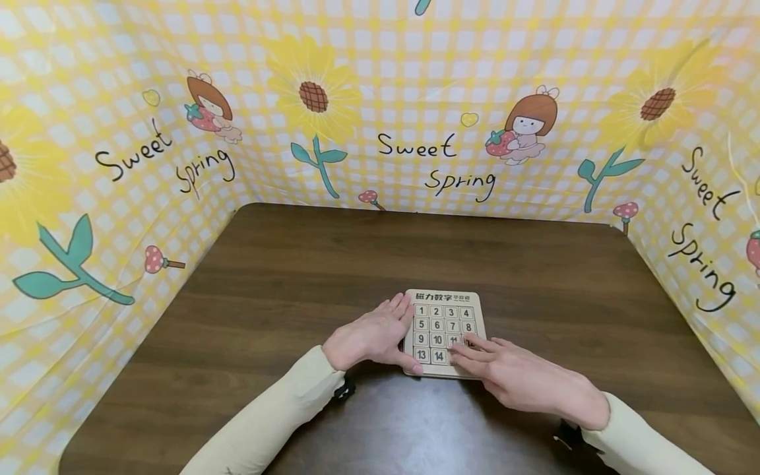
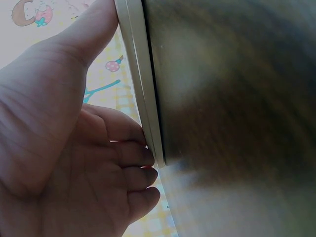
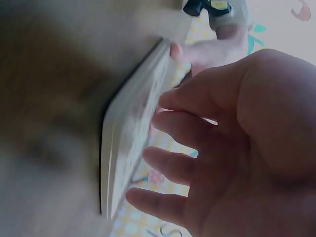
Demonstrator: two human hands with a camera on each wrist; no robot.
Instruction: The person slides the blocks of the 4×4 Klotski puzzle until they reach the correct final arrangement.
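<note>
A pale wooden number slide puzzle [image 1: 437,325] lies flat on the dark table, its tiles reading 1 to 14 in order where visible. My left hand [image 1: 371,336] rests along the puzzle's left side, thumb over the near left corner and fingers extended by the edge. In the left wrist view, fingertips [image 2: 143,174] meet the board's thin side. My right hand [image 1: 525,373] reaches over the lower right, with fingertips on or just above the tiles around 11 and 12. Those fingers [image 3: 170,165] are spread and nearly straight, and they hide the bottom right tiles.
A dark brown wood-grain table [image 1: 332,264] carries the puzzle near its front middle. A yellow checked cloth [image 1: 404,86] printed with flowers and "Sweet Spring" stands round the back and both sides. Black straps [image 1: 344,390] sit at both wrists.
</note>
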